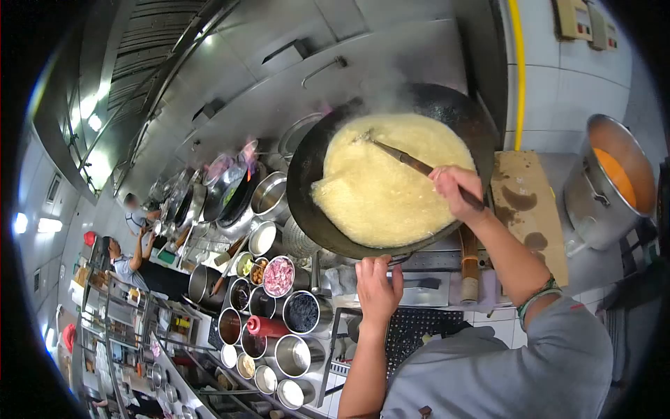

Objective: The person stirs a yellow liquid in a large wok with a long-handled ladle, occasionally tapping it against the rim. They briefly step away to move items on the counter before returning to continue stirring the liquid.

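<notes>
A large black wok holds a wide pool of pale yellow, frothy liquid. My right hand is closed round the wooden handle of a ladle, over the right part of the wok. The ladle's head dips into the liquid near the far left side and is mostly hidden. At the wok's near edge, my left hand has its fingers curled at the rim beside a loop handle; the wok hides part of its grip.
Left of the wok stand several metal containers of ingredients, including sliced meat and a red squeeze bottle. A tall pot with orange contents stands at right, beside stained cardboard. Other people work farther left.
</notes>
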Available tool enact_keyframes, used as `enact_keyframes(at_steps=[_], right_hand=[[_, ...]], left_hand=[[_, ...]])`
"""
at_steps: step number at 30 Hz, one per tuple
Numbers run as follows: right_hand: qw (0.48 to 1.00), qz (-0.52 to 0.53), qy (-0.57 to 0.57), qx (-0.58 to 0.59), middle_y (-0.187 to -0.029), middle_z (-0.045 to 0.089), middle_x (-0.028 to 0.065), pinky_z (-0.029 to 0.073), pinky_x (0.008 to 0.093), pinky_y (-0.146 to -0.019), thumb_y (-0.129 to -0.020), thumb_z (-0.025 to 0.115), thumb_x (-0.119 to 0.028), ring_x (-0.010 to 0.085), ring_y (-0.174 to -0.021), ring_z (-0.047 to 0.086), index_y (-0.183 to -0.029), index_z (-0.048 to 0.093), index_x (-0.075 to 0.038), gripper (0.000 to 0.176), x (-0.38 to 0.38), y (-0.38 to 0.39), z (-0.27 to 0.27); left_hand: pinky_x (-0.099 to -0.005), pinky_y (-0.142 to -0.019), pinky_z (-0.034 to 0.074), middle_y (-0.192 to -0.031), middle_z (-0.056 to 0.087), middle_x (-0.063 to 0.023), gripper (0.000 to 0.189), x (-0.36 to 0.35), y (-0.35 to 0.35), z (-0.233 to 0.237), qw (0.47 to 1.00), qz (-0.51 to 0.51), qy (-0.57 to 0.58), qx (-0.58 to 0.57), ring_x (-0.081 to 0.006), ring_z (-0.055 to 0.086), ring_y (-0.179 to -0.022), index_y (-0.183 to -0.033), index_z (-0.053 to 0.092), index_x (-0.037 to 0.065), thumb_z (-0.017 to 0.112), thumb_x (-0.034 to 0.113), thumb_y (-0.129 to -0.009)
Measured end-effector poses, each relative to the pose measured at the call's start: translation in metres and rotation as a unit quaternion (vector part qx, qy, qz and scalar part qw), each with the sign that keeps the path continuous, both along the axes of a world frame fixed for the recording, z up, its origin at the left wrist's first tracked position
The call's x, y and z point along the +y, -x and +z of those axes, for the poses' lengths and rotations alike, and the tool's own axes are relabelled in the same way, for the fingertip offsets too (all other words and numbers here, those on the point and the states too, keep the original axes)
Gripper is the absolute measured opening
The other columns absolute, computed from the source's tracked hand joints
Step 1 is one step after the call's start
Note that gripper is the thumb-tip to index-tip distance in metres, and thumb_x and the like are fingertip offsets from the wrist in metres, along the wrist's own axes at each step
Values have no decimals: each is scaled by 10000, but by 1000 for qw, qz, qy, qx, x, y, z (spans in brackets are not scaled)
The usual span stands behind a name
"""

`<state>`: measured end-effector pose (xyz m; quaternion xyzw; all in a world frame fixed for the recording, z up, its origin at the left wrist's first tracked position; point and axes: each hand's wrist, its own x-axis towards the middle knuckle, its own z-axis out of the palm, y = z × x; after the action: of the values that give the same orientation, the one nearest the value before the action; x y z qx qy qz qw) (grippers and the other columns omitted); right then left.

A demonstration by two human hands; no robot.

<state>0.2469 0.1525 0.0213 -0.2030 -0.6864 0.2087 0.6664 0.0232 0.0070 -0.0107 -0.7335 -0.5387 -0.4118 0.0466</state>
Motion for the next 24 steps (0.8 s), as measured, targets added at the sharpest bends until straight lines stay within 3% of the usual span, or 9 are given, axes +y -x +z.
enact_keyframes(at_steps=[2, 6, 10, 18, 21, 24], right_hand=[[998, -37, 34, 31, -687, 581, 38, 443, 265, -582, -1013, 527, -210, 103, -618, 531, -828, 628, 32, 321, -6, -13, 12], [992, -108, 56, 31, -652, 555, 22, 419, 253, -568, -1023, 509, -234, 94, -600, 510, -795, 621, 15, 356, -29, -37, 28], [992, -91, 52, 74, -623, 519, 19, 356, 258, -513, -1033, 497, -220, 75, -544, 420, -730, 550, 0, 378, -70, -44, 56], [984, -165, 71, -17, -573, 490, 13, 343, 252, -499, -1022, 512, -233, 73, -519, 404, -693, 545, -6, 401, -162, -42, 119], [984, -156, 86, 4, -581, 511, 27, 336, 249, -495, -1021, 510, -240, 77, -517, 410, -691, 542, -8, 405, -195, -38, 142], [989, -102, 84, 64, -534, 398, -5, 363, 270, -518, -1016, 502, -239, 85, -481, 347, -730, 518, -39, 350, -221, -37, 164]], left_hand=[[-466, -787, 427, -956, 556, -180, 279, -2, 1, 4, 1000, -9, -5, -1, -386, 520, -896, -1048, 580, 32, 701, 65, -799], [-465, -805, 435, -967, 554, -182, 302, -7, 6, 2, 1000, -15, 2, -9, -390, 521, -917, -1076, 579, 28, 702, 68, -802], [-465, -813, 440, -979, 554, -183, 320, -9, 9, 5, 999, -45, 0, -23, -395, 522, -938, -1095, 579, 24, 704, 73, -804], [-472, -808, 447, -989, 553, -178, 361, -10, 18, 1, 996, -81, -24, -42, -390, 524, -942, -1125, 577, 23, 709, 73, -793], [-470, -807, 449, -991, 549, -174, 360, -10, 19, -1, 995, -82, -16, -57, -387, 522, -944, -1124, 581, 26, 711, 76, -792], [-467, -801, 453, -988, 543, -173, 346, -9, 20, -1, 994, -81, -4, -69, -384, 521, -945, -1110, 588, 30, 714, 85, -792]])
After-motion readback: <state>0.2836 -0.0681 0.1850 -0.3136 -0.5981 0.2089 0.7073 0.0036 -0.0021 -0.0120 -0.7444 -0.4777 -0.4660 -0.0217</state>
